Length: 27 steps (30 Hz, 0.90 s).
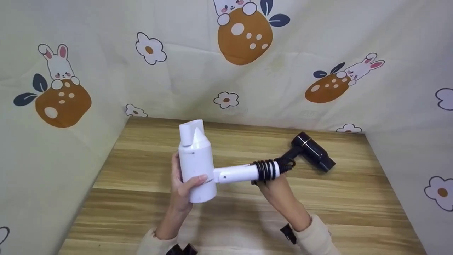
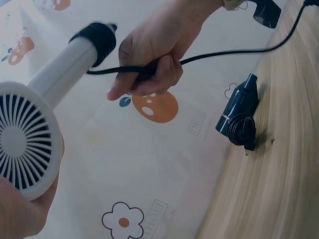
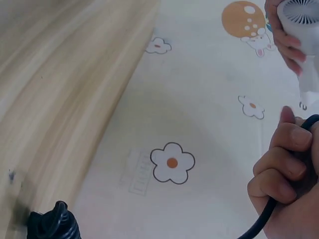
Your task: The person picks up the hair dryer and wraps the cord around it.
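Note:
A white hair dryer (image 1: 197,164) is raised above the table, its nozzle toward the back and its handle reaching right. My left hand (image 1: 181,189) grips the barrel, thumb across the front. Black cord (image 1: 266,170) winds several times round the handle's end. My right hand (image 1: 277,191) is just below that end in the head view. Seen from the left wrist, the right hand (image 2: 159,40) holds a stretch of the cord (image 2: 224,53) in curled fingers, apart from the handle. The right wrist view also shows those fingers (image 3: 279,167) closed round the cord.
A black hair dryer (image 1: 313,150) lies on the wooden table (image 1: 141,159) at the right, its cord bundled by the handle (image 2: 241,130). Cloth walls (image 1: 191,81) printed with rabbits, oranges and flowers enclose the table's back and sides.

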Available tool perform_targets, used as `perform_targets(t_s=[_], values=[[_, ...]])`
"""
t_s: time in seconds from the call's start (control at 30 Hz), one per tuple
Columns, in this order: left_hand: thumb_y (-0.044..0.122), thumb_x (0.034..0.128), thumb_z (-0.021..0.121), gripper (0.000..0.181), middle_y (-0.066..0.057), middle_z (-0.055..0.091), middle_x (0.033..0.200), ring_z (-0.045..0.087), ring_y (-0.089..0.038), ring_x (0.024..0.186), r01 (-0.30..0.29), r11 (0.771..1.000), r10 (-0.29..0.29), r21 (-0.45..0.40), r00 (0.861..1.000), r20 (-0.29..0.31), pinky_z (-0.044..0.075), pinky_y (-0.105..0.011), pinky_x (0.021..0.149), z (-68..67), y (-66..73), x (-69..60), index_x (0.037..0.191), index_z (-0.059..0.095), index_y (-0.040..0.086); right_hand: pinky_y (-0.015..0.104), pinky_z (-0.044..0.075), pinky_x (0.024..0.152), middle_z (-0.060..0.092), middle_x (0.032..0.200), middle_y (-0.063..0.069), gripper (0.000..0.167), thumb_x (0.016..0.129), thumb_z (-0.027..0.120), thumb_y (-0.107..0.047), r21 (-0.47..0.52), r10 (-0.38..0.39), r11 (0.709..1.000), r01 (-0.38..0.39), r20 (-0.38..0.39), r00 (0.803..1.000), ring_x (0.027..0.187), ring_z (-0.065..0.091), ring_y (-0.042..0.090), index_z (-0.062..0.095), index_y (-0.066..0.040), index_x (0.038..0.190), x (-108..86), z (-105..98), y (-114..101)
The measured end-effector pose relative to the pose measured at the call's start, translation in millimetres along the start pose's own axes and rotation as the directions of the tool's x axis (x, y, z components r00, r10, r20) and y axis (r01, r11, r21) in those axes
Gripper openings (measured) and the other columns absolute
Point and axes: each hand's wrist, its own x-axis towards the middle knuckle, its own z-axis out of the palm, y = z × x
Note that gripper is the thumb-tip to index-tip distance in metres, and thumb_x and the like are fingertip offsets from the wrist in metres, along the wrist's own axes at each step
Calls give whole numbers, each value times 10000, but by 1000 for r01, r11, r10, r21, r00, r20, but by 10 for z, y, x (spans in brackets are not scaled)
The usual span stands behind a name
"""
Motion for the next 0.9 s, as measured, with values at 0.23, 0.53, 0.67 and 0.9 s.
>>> perform_targets(t_s=[0.23, 0.53, 0.67, 0.9], values=[[-75, 662, 638, 659, -41, 557, 1080, 558, -204, 947, 24, 994, -10, 107, 991, -131, 493, -357, 788, -22, -52, 20, 1240, 381, 111, 271, 462, 518, 547, 579, -42, 173, 791, 701, -110, 41, 66, 997, -70, 83, 994, 530, 486, 68, 595, -115, 653, -35, -34, -69], [-28, 698, 695, 726, -87, 535, 1105, 558, -206, 967, 66, 962, -7, 264, 976, -217, 481, -372, 797, -126, -103, 101, 1309, 325, 104, 170, 408, 458, 596, 601, -79, 113, 738, 757, -147, 42, -81, 996, 79, 40, 996, 514, 499, -1, 652, -129, 776, -48, -198, -199], [-23, 692, 709, 750, -120, 535, 1114, 564, -210, 965, 74, 951, -19, 300, 983, -180, 494, -382, 795, -144, -107, 92, 1323, 319, 80, 178, 424, 473, 623, 649, -66, 131, 722, 768, -121, 74, -154, 985, 154, -3, 988, 537, 524, 25, 655, -130, 787, 17, -295, -173], [9, 688, 743, 771, -156, 534, 1135, 568, -242, 969, 63, 925, -62, 375, 998, -14, 491, -417, 805, -151, -85, 69, 1325, 313, 72, 141, 414, 507, 632, 699, -78, 154, 711, 783, -201, 111, -164, 979, 169, -57, 985, 575, 511, 19, 669, -147, 800, 91, -458, -62]])
